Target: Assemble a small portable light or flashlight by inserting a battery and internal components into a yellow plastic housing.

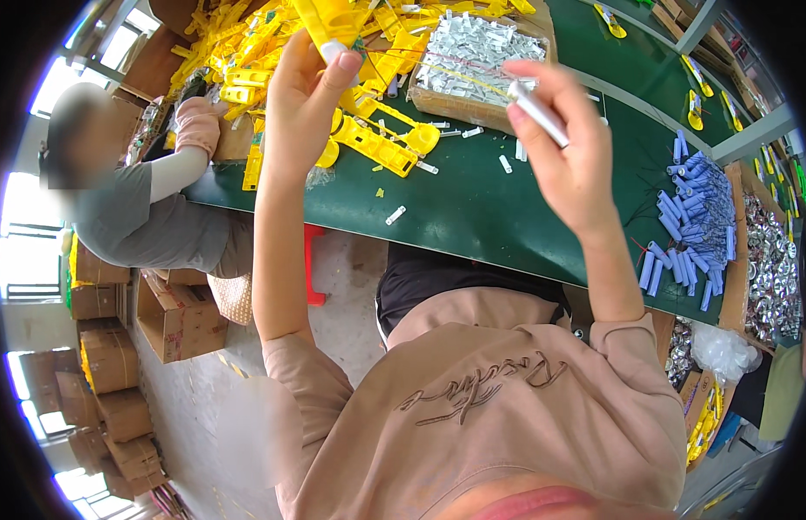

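Observation:
My left hand [303, 113] is raised over the heap side of the table, its fingers closed on a yellow plastic housing [329, 19] with a white end. Thin wires, red and yellow, stretch from there across to my right hand [572, 152]. That hand is closed on a pale cylindrical battery [541, 118], pinched near its upper end and slightly blurred. Under my left hand lie other yellow plastic housings [377, 146] on the table. A cardboard box of small white parts [485, 52] sits between and beyond my hands.
Yellow housings are heaped [203, 65] at the far left. Blue wired batteries [689, 217] lie at the right, beside a box of shiny metal parts [767, 269]. A co-worker [160, 212] sits at the left. Stacked cartons [113, 364] and a red stool [314, 264] stand on the floor.

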`<move>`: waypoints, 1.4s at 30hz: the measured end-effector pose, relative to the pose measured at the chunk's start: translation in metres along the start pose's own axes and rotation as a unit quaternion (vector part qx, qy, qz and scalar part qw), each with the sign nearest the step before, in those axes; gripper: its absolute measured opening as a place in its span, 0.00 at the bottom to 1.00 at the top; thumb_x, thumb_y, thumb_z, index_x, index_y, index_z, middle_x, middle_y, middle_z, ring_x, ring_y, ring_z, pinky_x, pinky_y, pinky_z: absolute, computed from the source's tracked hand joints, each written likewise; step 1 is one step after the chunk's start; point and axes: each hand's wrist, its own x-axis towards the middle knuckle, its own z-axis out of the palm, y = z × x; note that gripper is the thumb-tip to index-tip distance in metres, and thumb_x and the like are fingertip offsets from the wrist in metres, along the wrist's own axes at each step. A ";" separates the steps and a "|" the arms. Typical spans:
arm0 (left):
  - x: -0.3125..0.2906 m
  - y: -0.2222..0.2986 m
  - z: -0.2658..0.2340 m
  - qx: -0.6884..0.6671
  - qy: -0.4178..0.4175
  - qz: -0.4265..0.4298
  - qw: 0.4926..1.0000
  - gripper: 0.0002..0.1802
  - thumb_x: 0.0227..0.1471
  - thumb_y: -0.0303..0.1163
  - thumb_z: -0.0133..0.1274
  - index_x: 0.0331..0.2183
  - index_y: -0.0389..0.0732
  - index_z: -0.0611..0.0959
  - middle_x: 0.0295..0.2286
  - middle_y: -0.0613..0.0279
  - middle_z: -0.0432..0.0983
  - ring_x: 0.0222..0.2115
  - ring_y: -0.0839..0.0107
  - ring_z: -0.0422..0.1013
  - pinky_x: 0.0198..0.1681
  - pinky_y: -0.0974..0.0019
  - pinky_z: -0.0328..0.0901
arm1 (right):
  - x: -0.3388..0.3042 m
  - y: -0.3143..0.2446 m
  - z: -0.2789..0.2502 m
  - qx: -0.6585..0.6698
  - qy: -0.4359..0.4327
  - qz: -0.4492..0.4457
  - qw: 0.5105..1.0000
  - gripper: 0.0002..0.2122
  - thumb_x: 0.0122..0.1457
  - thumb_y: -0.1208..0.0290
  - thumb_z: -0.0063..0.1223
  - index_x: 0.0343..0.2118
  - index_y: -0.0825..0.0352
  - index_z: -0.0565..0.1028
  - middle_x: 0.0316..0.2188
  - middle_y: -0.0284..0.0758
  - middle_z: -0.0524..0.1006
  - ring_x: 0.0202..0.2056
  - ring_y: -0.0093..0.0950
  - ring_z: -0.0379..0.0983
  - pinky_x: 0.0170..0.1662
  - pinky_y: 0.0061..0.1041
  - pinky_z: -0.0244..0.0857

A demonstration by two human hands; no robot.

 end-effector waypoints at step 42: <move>-0.065 -0.011 0.054 0.229 -0.076 0.049 0.969 0.29 0.39 0.33 0.57 0.45 0.33 0.69 0.28 0.50 0.70 0.28 0.59 0.69 0.32 0.65 0.64 | 0.029 0.043 0.040 0.315 0.071 0.155 0.934 0.10 0.54 0.71 0.43 0.38 0.68 0.67 0.31 0.30 0.66 0.31 0.14 0.62 0.34 0.13 0.57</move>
